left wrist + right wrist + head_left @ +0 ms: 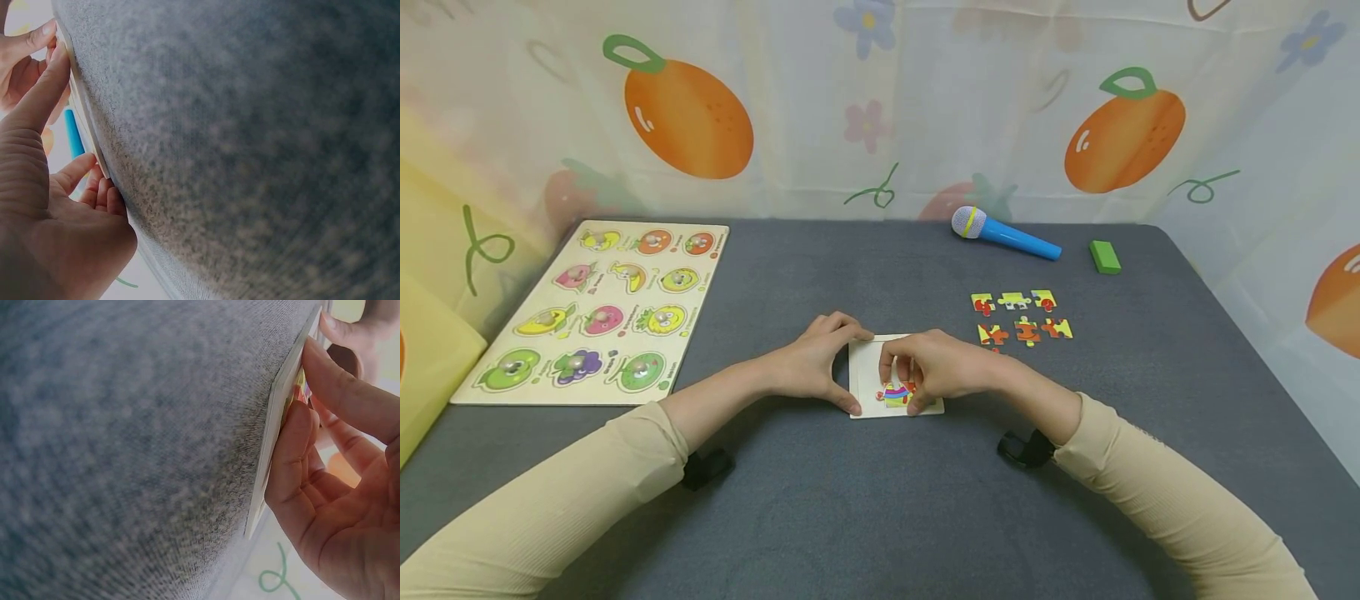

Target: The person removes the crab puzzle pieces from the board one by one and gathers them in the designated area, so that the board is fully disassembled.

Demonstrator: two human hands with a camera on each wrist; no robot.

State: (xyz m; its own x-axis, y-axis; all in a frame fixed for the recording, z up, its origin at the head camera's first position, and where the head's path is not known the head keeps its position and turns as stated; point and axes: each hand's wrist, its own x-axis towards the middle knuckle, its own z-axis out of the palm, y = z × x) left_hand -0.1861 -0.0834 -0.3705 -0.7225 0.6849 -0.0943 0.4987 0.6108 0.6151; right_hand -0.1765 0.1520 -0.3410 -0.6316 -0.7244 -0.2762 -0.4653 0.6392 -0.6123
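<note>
A small white puzzle tray lies flat on the table. My left hand holds its left side, thumb at the near corner and fingers at the far one. Inside the tray, toward its near edge, is a colourful jigsaw piece with rainbow stripes. My right hand bends over the tray and pinches at this piece with thumb and fingertips, which partly cover it. In the right wrist view, the fingertips are right at the tray's surface beside a bit of red and yellow.
Several loose jigsaw pieces lie in rows to the right, one partly behind the right wrist. Beyond them are a blue toy microphone and a green block. A wooden fruit peg board occupies the left. A printed curtain borders the table's back.
</note>
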